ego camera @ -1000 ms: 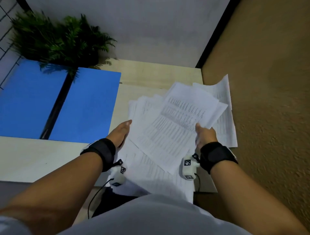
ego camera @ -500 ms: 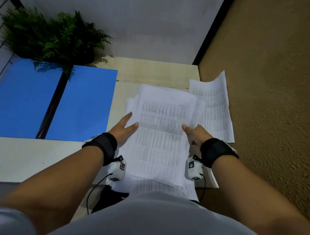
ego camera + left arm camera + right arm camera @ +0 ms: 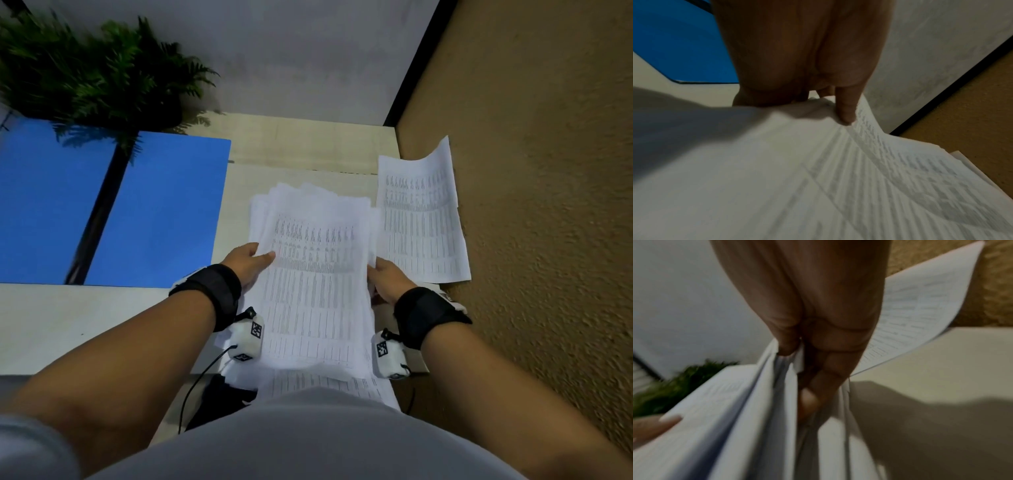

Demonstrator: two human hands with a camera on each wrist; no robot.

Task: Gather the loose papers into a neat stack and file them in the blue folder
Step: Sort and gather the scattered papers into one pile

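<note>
At the centre of the head view, the left hand (image 3: 247, 264) grips the left edge of a stack of white printed paper sheets (image 3: 315, 281); the thumb lies on the top sheet, and in the left wrist view a fingertip (image 3: 845, 116) presses into the paper, so this hand is clamped on the stack. The right hand (image 3: 388, 282) grips the opposite, right edge. The right wrist view shows its thumb and curled fingers (image 3: 826, 363) pinching several sheet edges between them, clamped on the same stack. The stack is uneven: its far edges are staggered, and lower sheets stick out at the near end past the table edge. The print is tabular rows; it is too blurred to read.

Just right of the stack, at centre right of the head frame, a single loose white printed sheet (image 3: 423, 219) lies on the pale wooden tabletop (image 3: 308, 144), its far corner curled up against the tan textured wall (image 3: 548, 205).

At the left of the frame, the open blue folder (image 3: 164, 212) lies flat on the tabletop, well apart from the stack, with a dark spine strip down its middle. A green fern-like plant (image 3: 96, 75) stands at upper left, its fronds overhanging the folder's far edge. Black wrist straps (image 3: 212, 291) with white camera units sit on both forearms.
</note>
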